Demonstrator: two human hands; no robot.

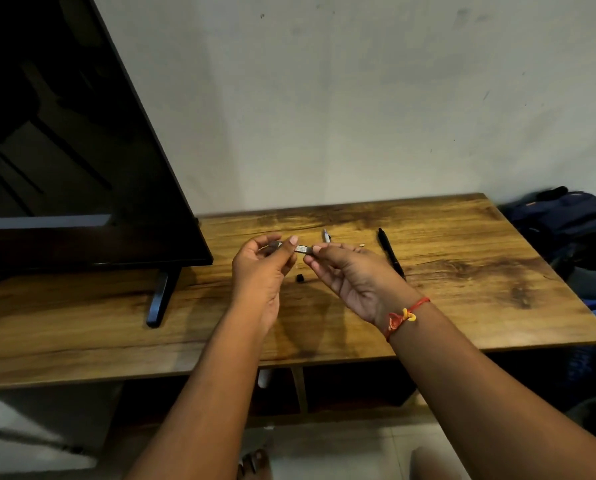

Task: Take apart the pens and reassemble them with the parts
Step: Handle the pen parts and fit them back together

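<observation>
Above the wooden table (463,271) both hands hold one grey pen barrel (300,249) with a printed label, lying level between them. My left hand (262,271) pinches its left end between thumb and fingers. My right hand (352,275) pinches its right end. A small black pen part (300,278) lies on the table below the hands. A grey pen (326,235) lies behind my right hand, partly hidden. A black pen (390,252) lies to the right, pointing away. A tiny pale piece (361,243) sits between those two pens.
A large dark TV screen (64,150) stands on the table's left half, its black foot (159,299) reaching toward the front edge. Dark blue bags (566,223) lie on the floor beyond the table's right end. A wall rises directly behind the table.
</observation>
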